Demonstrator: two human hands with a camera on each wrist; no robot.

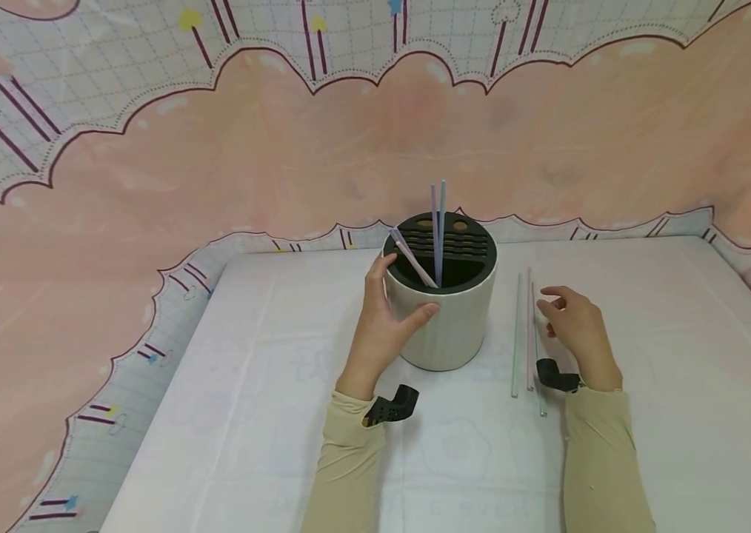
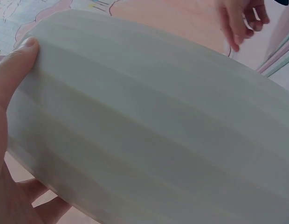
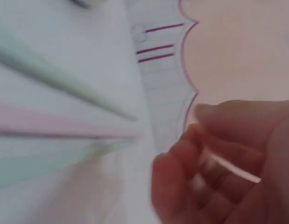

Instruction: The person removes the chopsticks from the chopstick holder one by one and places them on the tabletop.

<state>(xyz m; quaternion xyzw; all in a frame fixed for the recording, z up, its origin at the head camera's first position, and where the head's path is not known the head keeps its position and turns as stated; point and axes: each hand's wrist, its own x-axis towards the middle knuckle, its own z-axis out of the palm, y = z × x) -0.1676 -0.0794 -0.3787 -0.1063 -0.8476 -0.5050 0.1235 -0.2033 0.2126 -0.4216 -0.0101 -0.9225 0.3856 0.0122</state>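
My left hand holds a pale ribbed round holder, thumb on its front and fingers around its left side near the rim. A black slotted top covers the holder. Several thin straws stand in its wide opening: a purple straw and a blue straw upright, others like the pinkish straw leaning left. My right hand, fingers bent and holding nothing, hovers just right of a pink straw and two pale green straws, one at left and another at right.
The white table runs out to both sides of the holder. Behind it hangs a peach patterned cloth, its scalloped border meeting the table's back edge. Black wrist cameras sit on the left wrist and right wrist.
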